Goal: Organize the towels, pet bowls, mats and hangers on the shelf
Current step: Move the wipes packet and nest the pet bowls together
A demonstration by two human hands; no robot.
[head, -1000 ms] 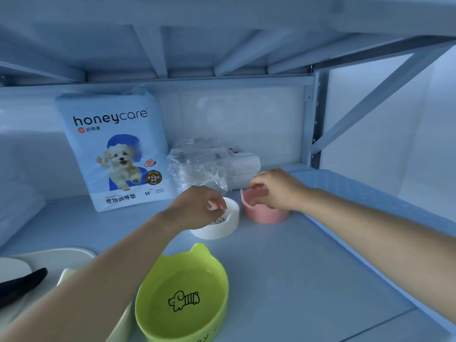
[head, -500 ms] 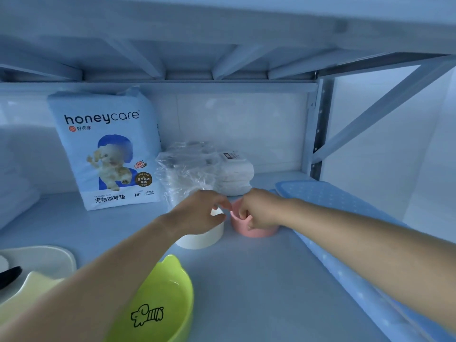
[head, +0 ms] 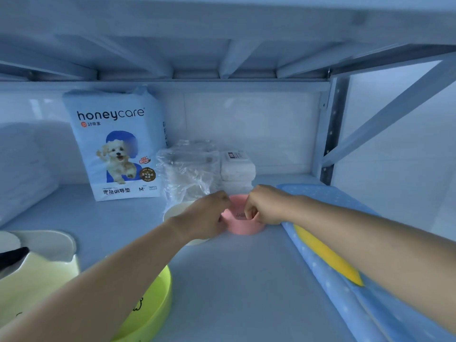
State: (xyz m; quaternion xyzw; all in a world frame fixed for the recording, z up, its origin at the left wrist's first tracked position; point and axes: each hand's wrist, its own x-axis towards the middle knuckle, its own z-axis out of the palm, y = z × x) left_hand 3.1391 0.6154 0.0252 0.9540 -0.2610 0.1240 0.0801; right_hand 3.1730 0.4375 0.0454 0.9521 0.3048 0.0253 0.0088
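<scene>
On the shelf board [head: 234,280], a small pink pet bowl [head: 240,224] stands beside a white pet bowl [head: 174,211], the two nearly touching. My right hand [head: 265,206] pinches the pink bowl's right rim. My left hand [head: 206,215] is closed over the white bowl's right rim and hides most of it. A lime-green bowl [head: 153,304] with a dog drawing sits near the front, under my left forearm. A pale cream bowl [head: 37,272] is at the front left. A blue dotted mat [head: 345,218] with a yellow patch lies along the right side.
A honeycare pad pack [head: 116,149] stands at the back wall. Next to it are a clear-wrapped bundle [head: 190,169] and stacked white packs [head: 237,171]. Folded white towels [head: 22,169] lie at the far left. A black object [head: 12,255] rests on a white dish [head: 51,240]. The upper shelf is close overhead.
Both hands have slid the white and pink bowls back toward the wrapped packs and closer together. The view has shifted forward, so the green bowl now sits lower in frame.
</scene>
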